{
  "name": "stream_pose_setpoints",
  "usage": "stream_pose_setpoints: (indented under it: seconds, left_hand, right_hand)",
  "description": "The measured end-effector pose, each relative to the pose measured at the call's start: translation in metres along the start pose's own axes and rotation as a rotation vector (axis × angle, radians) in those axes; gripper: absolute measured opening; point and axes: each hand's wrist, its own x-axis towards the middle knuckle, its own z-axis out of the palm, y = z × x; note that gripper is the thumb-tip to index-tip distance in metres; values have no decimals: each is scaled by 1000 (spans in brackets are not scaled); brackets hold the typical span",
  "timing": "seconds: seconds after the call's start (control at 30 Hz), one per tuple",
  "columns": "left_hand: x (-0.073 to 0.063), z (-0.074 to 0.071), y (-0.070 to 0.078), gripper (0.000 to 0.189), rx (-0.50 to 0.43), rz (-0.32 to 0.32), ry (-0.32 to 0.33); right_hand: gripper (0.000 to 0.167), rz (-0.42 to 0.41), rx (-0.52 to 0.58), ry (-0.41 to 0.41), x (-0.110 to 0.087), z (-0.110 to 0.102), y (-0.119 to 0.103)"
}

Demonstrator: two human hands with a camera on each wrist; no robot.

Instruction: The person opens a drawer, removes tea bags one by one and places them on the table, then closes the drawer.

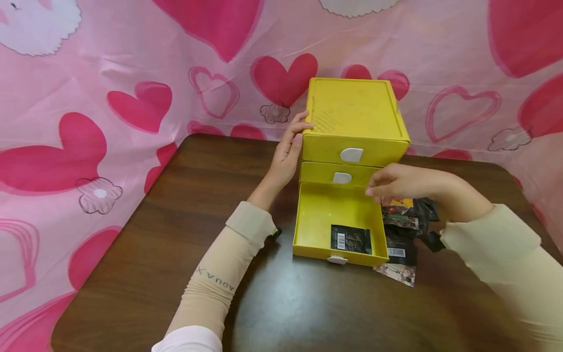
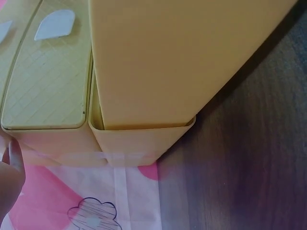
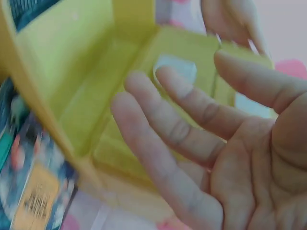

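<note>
A yellow drawer box (image 1: pixel 356 107) stands on the table with its bottom drawer (image 1: pixel 316 210) pulled out. Inside that drawer, near the front, lies a black packet (image 1: pixel 351 239) with a white barcode label. My left hand (image 1: pixel 288 149) rests against the box's left side, fingertips at the top edge. Above the right side of the pulled-out drawer hovers my right hand (image 1: pixel 400 182). In the right wrist view its palm shows bare, the fingers (image 3: pixel 177 129) spread and loosely bent, with nothing between them.
Several dark packets (image 1: pixel 400 225) lie in a pile right of the drawer, one with a pictured lower part (image 1: pixel 398 273) sticking out in front. The upper two drawers (image 1: pixel 352 155) are closed, with white pull tabs. A pink heart-patterned cloth (image 1: pixel 211 44) hangs behind the brown table (image 1: pixel 193 195).
</note>
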Motion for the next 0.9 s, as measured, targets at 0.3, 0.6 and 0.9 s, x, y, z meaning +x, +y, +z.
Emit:
stream_pose_setpoints:
  seconds: [0.3, 0.6, 0.9]
  left_hand:
    - [1, 0, 2, 27, 2, -3, 24]
    - [-4, 1, 5, 28, -11, -65, 14]
    - [-2, 6, 32, 27, 2, -58, 7]
  right_hand:
    - [32, -9, -164, -204, 57, 32, -28]
    - [23, 134, -211, -366, 90, 55, -29]
    - [22, 206, -229, -381, 91, 60, -30]
